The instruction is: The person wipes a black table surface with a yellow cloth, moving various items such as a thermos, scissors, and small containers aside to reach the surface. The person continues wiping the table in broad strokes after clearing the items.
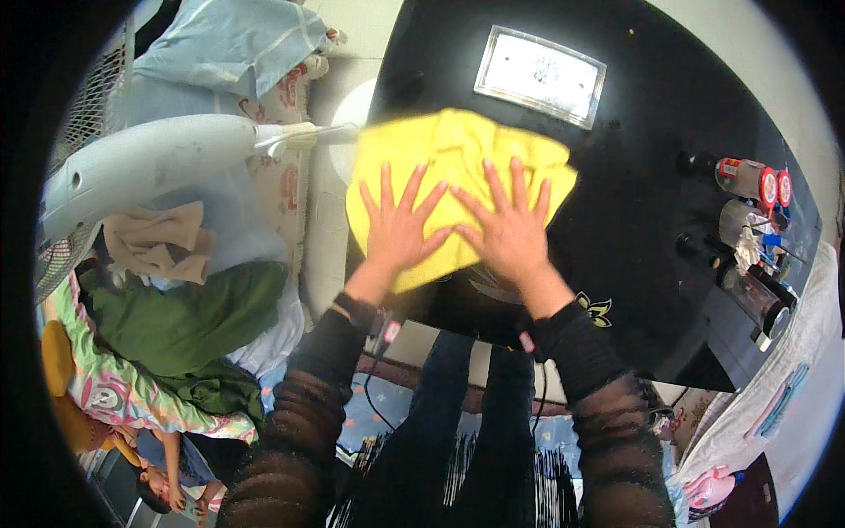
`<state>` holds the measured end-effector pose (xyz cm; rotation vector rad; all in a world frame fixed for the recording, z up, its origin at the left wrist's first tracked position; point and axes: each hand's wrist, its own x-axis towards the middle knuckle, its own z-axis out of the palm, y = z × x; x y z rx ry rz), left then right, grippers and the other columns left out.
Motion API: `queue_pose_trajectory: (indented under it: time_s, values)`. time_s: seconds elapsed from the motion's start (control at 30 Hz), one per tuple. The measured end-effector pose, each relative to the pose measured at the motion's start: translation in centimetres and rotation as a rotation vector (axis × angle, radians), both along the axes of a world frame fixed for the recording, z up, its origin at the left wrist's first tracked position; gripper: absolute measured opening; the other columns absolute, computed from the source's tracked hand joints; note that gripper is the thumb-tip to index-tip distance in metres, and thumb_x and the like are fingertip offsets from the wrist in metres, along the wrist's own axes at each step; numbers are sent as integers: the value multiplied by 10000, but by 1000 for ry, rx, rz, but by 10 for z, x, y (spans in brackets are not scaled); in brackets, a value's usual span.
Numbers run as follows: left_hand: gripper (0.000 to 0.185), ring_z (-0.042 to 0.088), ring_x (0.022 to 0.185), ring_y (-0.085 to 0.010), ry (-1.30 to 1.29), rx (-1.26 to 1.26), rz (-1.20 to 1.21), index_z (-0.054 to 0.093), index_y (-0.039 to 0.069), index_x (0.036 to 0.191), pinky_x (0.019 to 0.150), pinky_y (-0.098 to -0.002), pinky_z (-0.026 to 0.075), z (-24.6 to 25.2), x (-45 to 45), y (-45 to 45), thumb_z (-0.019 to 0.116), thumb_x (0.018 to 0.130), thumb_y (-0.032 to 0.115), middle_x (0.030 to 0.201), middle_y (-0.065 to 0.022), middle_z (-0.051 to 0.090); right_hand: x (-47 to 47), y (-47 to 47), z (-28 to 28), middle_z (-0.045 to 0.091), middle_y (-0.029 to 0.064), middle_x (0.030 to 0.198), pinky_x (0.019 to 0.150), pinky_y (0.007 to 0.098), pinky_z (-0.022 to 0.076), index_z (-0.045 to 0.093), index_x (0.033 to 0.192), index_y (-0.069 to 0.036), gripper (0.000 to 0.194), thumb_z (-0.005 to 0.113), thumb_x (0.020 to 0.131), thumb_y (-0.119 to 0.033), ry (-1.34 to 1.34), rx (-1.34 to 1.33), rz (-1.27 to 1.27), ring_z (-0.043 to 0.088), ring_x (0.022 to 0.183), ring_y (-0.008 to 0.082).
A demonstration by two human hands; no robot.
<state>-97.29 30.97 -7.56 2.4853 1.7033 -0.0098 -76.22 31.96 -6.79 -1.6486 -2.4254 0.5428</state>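
A yellow cloth [455,191] lies spread over the left part of a glossy black table [627,218], with wrinkles towards its far right side. My left hand [401,228] rests flat on the cloth, fingers spread. Beside it my right hand [508,228] presses flat on the same cloth, its fingers apart too. The thumbs almost meet in the middle. Neither hand grips anything. Beyond the cloth a clear-framed rectangular case [541,76] with a white face lies on the table.
Jars with red lids [743,178], a dark clear-ended bottle [752,297] and small items stand or lie at the table's right edge. A white fan [158,158] reaches in from the left, over folded fabrics and a green cloth [191,317]. A person [175,472] is at lower left.
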Motion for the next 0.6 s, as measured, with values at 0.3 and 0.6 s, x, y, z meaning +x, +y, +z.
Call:
queue_pose_trajectory:
  time_s: [0.3,0.6]
  values:
    - [665,140,1478,-418,-2,171,-184,350,467,1480,1062,-785,108,-19,-3,147,487,868,686,1602,47,262,5,126,-24,346,24,1571,1135,638,163,409,1483,-359,652,489,905,-652,-149,283,-80,237,1476,324]
    - [640,159,1474,-397,8,143,-139,373,274,1505,1098,-711,147,-16,-10,93,489,937,546,1600,-39,267,0,95,-20,329,34,1583,1163,587,181,369,1515,-255,649,450,955,-573,-272,242,-46,244,1477,313]
